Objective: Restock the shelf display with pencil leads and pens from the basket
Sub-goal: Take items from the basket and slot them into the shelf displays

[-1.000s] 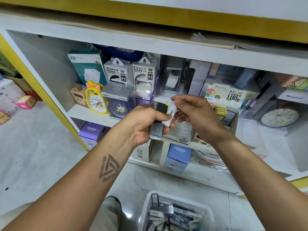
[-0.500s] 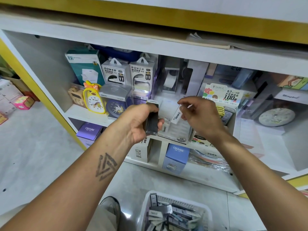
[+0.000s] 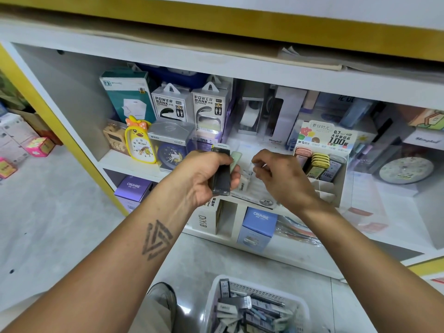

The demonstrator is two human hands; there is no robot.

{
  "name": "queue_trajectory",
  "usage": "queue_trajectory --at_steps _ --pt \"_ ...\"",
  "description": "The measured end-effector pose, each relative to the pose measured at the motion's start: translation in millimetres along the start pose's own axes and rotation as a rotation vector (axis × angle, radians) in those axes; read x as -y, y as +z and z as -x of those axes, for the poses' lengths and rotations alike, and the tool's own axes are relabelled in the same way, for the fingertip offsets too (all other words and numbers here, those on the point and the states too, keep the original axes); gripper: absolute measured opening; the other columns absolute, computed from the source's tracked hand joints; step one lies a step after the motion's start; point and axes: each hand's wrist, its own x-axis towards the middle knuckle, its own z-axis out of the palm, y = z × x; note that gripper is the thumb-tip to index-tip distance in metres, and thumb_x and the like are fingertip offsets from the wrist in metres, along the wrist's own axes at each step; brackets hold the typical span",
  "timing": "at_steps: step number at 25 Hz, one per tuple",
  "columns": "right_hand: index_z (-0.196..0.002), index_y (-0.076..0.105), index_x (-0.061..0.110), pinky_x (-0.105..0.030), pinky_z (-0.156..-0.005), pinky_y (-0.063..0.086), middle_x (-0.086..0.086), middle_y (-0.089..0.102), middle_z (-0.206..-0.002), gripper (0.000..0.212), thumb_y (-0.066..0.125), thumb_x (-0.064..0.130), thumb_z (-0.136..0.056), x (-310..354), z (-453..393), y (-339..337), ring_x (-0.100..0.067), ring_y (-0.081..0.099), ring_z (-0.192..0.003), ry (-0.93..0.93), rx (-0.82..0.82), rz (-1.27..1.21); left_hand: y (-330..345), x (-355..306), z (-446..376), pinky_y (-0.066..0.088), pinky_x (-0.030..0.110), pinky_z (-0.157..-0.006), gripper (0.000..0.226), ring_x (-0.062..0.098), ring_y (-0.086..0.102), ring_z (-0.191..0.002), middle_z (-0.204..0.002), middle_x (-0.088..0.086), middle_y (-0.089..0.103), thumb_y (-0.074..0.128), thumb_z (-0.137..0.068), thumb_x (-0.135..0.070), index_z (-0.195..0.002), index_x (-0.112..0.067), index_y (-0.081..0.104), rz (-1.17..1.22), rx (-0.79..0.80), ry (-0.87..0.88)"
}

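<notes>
Overhead, left hand (image 3: 204, 179) gripping dark lead cases (image 3: 220, 174), right hand (image 3: 281, 179) fingers curled, pinch unclear, near shelf edge (image 3: 134, 164).

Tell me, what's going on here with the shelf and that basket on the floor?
A person is restocking a shop shelf. The left hand grips a stack of dark pencil lead cases. The right hand, fingers curled, reaches into a clear display tray on the shelf; whether it holds a case is hard to tell. A white basket on the floor below holds more small cases. A cardboard lead display stands just to the right.
</notes>
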Motion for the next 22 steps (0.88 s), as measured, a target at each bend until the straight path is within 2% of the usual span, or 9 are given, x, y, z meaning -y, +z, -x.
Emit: queue_trajectory --at_steps 4,8,12,15,17,20,22 --pt "-0.100 0.067 0.016 -0.040 -0.071 0.057 -0.002 0.071 -0.085 0.008 0.064 0.012 -0.094 0.6 -0.4 0.7 -0.019 0.070 -0.077 -0.015 -0.001 -0.032 -0.4 0.0 0.2 0.055 0.028 -0.047 0.013 0.024 0.064 -0.062 -0.080 0.019 0.071 0.056 -0.095 -0.002 -0.103 0.005 0.064 -0.026 0.007 -0.008" --pt "-0.099 0.062 0.019 -0.040 -0.069 0.057 -0.001 0.070 -0.084 0.006 0.061 0.014 -0.096 -2.6 -0.1 3.1 -0.019 0.071 -0.078 0.005 0.004 -0.033 -1.1 -1.4 0.1 0.055 0.028 -0.045 0.020 0.027 0.065 -0.064 -0.085 0.021 0.069 0.054 -0.096 -0.001 -0.112 0.008 0.061 -0.018 -0.013 0.017" --pt "-0.098 0.062 0.016 -0.039 -0.068 0.058 -0.002 0.071 -0.082 0.004 0.061 0.013 -0.096 -4.9 -0.6 2.9 -0.020 0.071 -0.077 -0.001 -0.026 -0.043 -3.2 -3.9 1.0 0.055 0.028 -0.045 0.018 0.028 0.064 -0.064 -0.091 0.023 0.067 0.053 -0.095 0.000 -0.112 0.005 0.059 0.001 -0.051 0.037" --pt "-0.096 0.064 0.015 -0.039 -0.068 0.057 -0.003 0.071 -0.083 0.004 0.062 0.012 -0.095 -5.0 -0.4 4.1 -0.020 0.069 -0.076 -0.005 0.024 -0.008 -5.2 -5.0 -0.1 0.056 0.028 -0.047 0.020 0.027 0.063 -0.064 -0.093 0.022 0.066 0.052 -0.095 0.001 -0.114 0.003 0.059 0.013 -0.079 0.048" --pt "-0.101 0.070 0.013 -0.039 -0.073 0.056 -0.006 0.073 -0.088 0.011 0.061 0.012 -0.095 -5.8 0.9 4.4 -0.023 0.068 -0.081 -0.022 0.072 0.039 -6.1 -5.1 -0.5 0.058 0.029 -0.049 0.021 0.027 0.063 -0.065 -0.093 0.022 0.066 0.052 -0.095 0.001 -0.115 0.004 0.059 0.015 -0.080 0.049" --pt "-0.121 0.071 0.013 -0.033 -0.089 0.053 -0.006 0.073 -0.108 0.028 0.056 0.008 -0.098 -2.4 0.4 1.4 -0.023 0.068 -0.099 -0.022 0.148 0.118 -7.1 -3.9 -0.7 0.059 0.031 -0.050 0.019 0.026 0.063 -0.066 -0.092 0.022 0.069 0.052 -0.096 0.001 -0.112 0.005 0.060 -0.002 -0.064 0.037" --pt "-0.122 0.071 0.015 -0.028 -0.089 0.050 -0.003 0.072 -0.110 0.029 0.055 0.009 -0.098 4.6 -3.0 -1.5 -0.020 0.067 -0.098 0.018 0.108 0.098 -6.2 -1.9 -1.4 0.059 0.031 -0.049 0.017 0.024 0.063 -0.063 -0.086 0.020 0.070 0.053 -0.096 0.000 -0.109 0.005 0.062 -0.024 -0.045 0.026"
